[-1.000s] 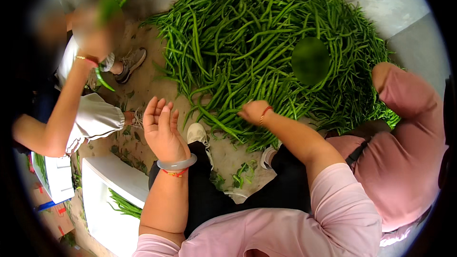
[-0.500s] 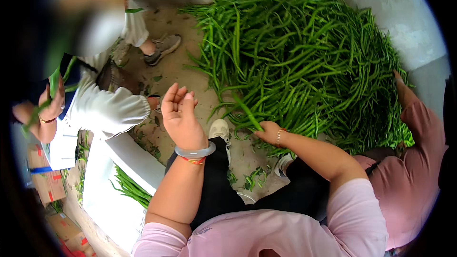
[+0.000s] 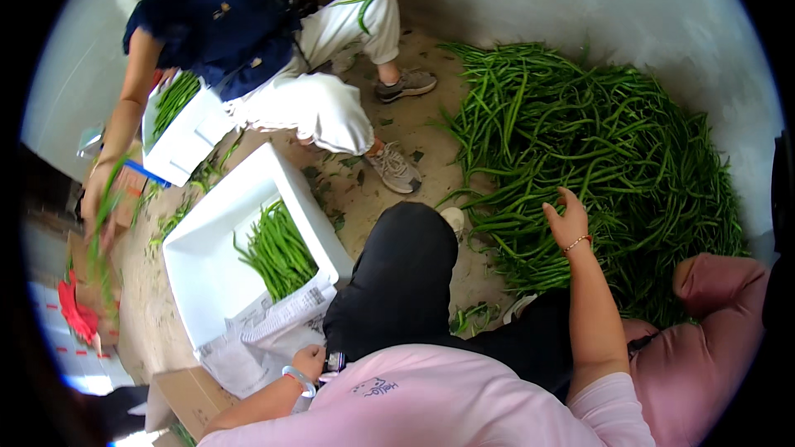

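Observation:
My right hand [image 3: 568, 219] hovers over the near edge of a large heap of long green chili peppers [image 3: 596, 124]. Its fingers are spread and nothing is in them. Down by my left hip, my left hand [image 3: 310, 362] has curled fingers beside a small dark object [image 3: 334, 362] at my waist; what they hold, if anything, is not clear. Just beyond that hand stands a white foam box [image 3: 207, 223], with a bundle of green chili peppers [image 3: 281, 252] lying inside and printed paper [image 3: 265, 348] draped over its near side.
A co-worker in a dark top [image 3: 224, 25] sits across from me, peppers in both hands. A second white box [image 3: 195, 141] with peppers stands beside them. Close on my right is another person's pink sleeve [image 3: 720, 281]. A grey wall [image 3: 687, 25] backs the heap; cardboard [image 3: 195, 397] lies lower left.
My left hand has dropped from its raised position to my hip. My right hand has let go of a chili pepper and moved right, over the heap. The view has swung left, showing more of the box.

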Motion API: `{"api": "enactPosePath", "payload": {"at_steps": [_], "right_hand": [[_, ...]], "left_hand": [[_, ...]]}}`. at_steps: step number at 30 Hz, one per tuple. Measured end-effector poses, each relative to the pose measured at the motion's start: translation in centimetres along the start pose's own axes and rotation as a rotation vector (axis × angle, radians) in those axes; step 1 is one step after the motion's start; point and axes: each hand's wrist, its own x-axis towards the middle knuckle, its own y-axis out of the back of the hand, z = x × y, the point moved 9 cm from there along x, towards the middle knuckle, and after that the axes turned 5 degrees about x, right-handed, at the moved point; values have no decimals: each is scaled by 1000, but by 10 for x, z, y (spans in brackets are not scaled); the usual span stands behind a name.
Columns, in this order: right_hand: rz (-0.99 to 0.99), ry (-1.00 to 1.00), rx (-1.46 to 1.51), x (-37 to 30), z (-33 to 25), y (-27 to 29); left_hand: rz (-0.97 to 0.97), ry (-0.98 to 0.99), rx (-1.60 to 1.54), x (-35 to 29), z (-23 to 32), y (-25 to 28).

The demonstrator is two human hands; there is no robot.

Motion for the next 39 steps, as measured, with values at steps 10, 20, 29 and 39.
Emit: {"api": "enactPosePath", "payload": {"at_steps": [10,20,29,39], "right_hand": [[-85,-11,35,-3,23,-24],[-160,-60,44,-3,17,-30],[-246,-60,64,-9,9,-36],[-240,-16,61,-10,0,-34]], "left_hand": [[-74,-130,10,-33,24,25],[-255,-15,98,-35,37,2],[-807,176,-300,-46,2,-17],[-899,168,-477,-117,-16,125]]}}
